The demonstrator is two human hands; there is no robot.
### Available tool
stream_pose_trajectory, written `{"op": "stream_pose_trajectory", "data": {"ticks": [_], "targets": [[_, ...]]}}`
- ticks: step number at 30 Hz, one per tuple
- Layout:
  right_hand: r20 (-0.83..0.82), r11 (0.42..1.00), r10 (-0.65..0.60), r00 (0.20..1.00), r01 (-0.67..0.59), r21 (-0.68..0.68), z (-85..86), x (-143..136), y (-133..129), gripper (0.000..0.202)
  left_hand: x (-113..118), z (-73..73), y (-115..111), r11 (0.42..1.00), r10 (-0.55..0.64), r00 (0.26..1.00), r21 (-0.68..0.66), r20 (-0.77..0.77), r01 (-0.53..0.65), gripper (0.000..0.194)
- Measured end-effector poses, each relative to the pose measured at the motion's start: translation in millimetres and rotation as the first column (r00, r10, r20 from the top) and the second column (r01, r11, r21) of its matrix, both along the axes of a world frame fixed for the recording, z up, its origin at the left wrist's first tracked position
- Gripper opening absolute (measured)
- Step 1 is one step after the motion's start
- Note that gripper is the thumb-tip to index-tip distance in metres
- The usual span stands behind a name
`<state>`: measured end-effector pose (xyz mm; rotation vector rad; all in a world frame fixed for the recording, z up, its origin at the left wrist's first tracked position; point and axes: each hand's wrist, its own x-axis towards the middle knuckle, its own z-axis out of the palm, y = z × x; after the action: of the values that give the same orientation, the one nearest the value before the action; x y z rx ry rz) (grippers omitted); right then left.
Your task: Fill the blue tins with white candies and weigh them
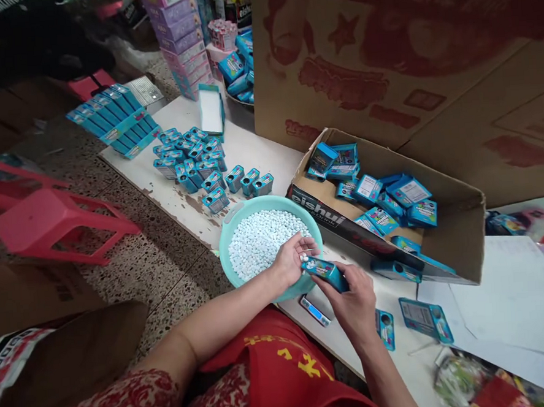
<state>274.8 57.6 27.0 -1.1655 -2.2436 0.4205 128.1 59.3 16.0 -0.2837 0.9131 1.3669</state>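
My left hand [296, 260] is palm up and cupped over the right side of a turquoise basin [227, 264], with a few small white candies [305, 258] at its palm. Its fingers curl slightly beside the end of a blue candy box [325, 273]. My right hand [354, 293] is closed around that box, holding it tilted with its end against my left palm. White pieces show at that end. Many more white candies [265, 241] fill the basin. Below the box, a small digital scale [315, 310] with a lit display lies on the table.
Several blue boxes [190, 153] stand grouped on the white table [254, 146], a few with dark round openings. An open carton [458, 229] on the right holds more boxes. Behind it rises a big cardboard box [337, 70]. A red stool [56, 223] stands left.
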Motion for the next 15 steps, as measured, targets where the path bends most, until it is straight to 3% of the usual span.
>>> {"op": "stream_pose_trajectory", "data": {"ticks": [7, 15], "targets": [[-0.016, 0.994, -0.047, 0.999, 0.045, -0.099, -6.2, -2.9, -0.5, 0.043, 2.2, -2.5, 1.3, 0.996, 0.078, 0.997, -0.044, 0.025, -0.077, 0.016], [-0.173, 0.978, -0.107, 0.979, 0.072, -0.195, 14.1, -1.7, -5.2, 0.036, -5.6, 10.1, 1.8, 0.999, 0.036, 0.998, 0.018, 0.047, -0.037, 0.016]]}}
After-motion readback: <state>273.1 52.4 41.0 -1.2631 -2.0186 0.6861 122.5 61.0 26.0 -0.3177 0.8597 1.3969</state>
